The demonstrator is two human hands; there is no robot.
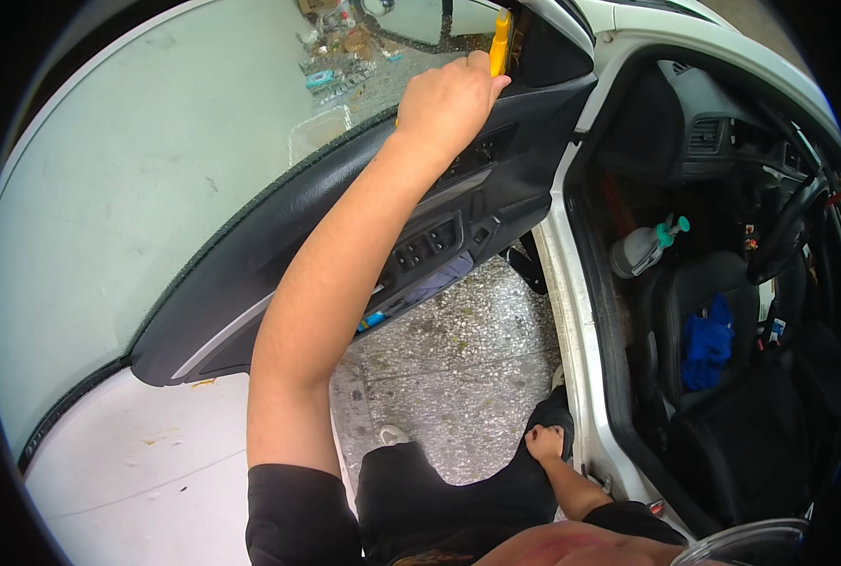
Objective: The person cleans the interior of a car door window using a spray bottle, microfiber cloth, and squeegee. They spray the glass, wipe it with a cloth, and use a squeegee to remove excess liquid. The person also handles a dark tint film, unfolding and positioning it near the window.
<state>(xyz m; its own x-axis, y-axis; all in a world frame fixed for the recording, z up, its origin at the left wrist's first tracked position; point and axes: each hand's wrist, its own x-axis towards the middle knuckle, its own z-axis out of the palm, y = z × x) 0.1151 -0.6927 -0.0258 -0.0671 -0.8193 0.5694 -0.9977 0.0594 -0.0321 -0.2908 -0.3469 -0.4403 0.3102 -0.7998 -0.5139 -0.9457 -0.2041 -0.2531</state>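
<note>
My left hand [445, 99] grips a yellow hand tool [500, 44], which looks like a scraper or squeegee. The tool is at the front end of the window glass [130, 134] of an open car door, beside the black corner trim [551, 49]. My hand covers part of the tool; a small yellow bit shows behind the wrist. The glass has a pale film over most of its area and a clearer, wet-looking patch near the tool. My right hand [546, 442] rests with curled fingers on my right knee, and nothing shows in it.
Below the glass, the black door panel [250, 247] carries window switches [427, 244] and a pocket holding a grey cloth [442, 276]. To the right, inside the white door frame [569, 283], are a pump spray bottle [636, 251], a blue cloth [707, 343] on the seat and a steering wheel [781, 233].
</note>
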